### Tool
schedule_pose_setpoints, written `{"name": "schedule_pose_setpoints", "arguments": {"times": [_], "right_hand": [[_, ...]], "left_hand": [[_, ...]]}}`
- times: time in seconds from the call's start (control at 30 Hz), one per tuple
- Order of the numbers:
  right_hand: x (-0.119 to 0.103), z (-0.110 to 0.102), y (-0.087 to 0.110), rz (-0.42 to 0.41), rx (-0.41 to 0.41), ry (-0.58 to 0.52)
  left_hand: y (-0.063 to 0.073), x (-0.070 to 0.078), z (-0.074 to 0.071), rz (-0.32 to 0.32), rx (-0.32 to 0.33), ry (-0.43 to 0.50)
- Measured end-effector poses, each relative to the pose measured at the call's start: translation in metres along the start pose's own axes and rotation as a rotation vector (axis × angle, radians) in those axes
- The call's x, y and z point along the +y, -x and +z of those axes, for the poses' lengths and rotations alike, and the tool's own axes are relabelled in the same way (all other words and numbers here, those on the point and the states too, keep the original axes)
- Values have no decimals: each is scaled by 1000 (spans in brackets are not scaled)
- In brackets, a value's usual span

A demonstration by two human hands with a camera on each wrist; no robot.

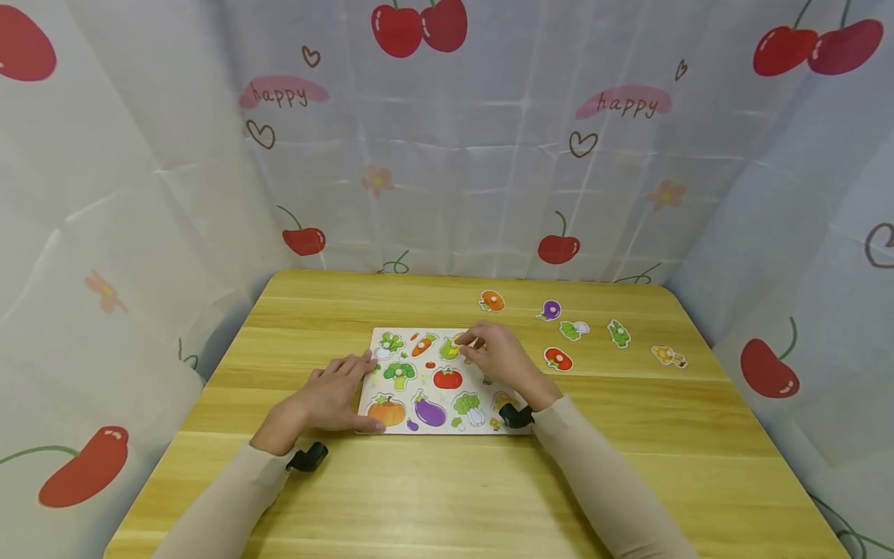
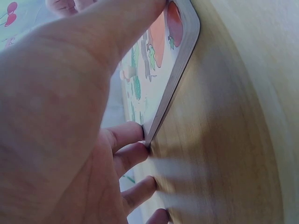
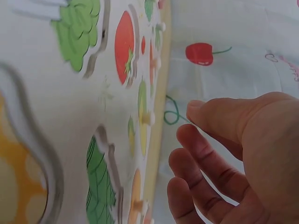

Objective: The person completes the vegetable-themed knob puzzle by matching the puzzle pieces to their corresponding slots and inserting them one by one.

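Puzzle board (image 1: 424, 380) flat on table (image 1: 433, 497). Left hand (image 1: 334, 397) spread, resting on its left edge, nothing gripped. Right hand (image 1: 500, 355) near corn piece (image 1: 448, 349), fingers loosely bent, empty. Loose pieces (image 1: 558, 359) to the right; curtain (image 1: 447, 194) behind.

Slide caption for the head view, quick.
Left hand on a vegetable puzzle board, right hand hovering by its corn, loose pieces nearby.

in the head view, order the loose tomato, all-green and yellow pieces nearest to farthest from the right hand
From the right hand:
1. Tomato piece, just to its right
2. All-green piece, farther right, slightly toward the back
3. Yellow piece, farthest right
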State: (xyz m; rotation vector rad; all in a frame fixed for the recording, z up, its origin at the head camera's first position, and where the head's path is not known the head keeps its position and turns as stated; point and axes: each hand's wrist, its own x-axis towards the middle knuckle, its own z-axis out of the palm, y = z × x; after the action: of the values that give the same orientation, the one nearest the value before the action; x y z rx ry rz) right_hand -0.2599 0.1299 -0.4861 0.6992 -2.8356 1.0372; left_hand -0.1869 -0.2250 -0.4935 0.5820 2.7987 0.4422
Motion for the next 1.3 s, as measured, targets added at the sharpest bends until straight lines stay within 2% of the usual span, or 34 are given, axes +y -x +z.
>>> {"name": "schedule_pose_setpoints", "arguments": {"times": [0.4,0.73,0.9,1.3], "right_hand": [[36,-30,21,71,8,10],[82,-62,43,21,14,30],[99,-77,56,36,20,35],[123,-91,75,101,-33,80]], "left_hand": [[1,-1,0,6,2,16],[1,-1,-1,8,7,15],[0,-1,0,9,7,16],[1,0,0,3,11,4]]}}
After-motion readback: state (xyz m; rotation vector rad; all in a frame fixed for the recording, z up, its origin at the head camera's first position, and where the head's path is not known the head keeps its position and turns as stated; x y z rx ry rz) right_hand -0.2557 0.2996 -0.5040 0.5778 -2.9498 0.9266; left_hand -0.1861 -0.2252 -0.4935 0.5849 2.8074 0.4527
